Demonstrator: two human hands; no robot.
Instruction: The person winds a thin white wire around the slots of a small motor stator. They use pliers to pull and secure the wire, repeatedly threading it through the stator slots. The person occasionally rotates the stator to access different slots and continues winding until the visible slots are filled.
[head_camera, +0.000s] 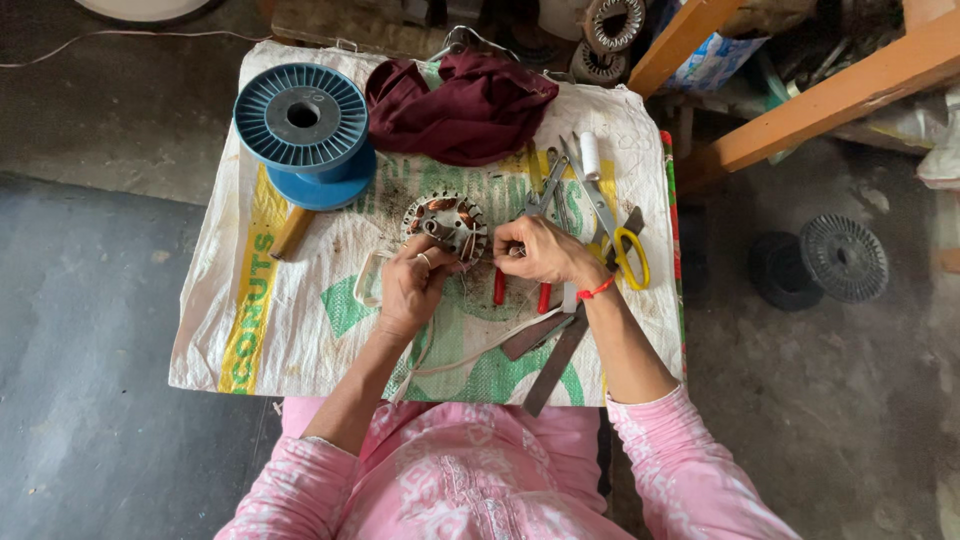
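Your left hand (410, 285) closes its fingers around the round metal stator with copper windings (446, 222) at the surface's middle; your right hand (540, 250) pinches something too small to tell beside it. A jerk could likely snap fine wire, or nudge the red-handled pliers (520, 290) underneath.

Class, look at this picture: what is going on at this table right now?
A person in pink sleeves sits at a small table covered with a woven sack. The left hand steadies a round motor stator with copper windings, while the right hand works at its edge; whether it holds anything is unclear. Red-handled pliers, yellow-handled scissors, a blue spool and a maroon cloth lie around them.
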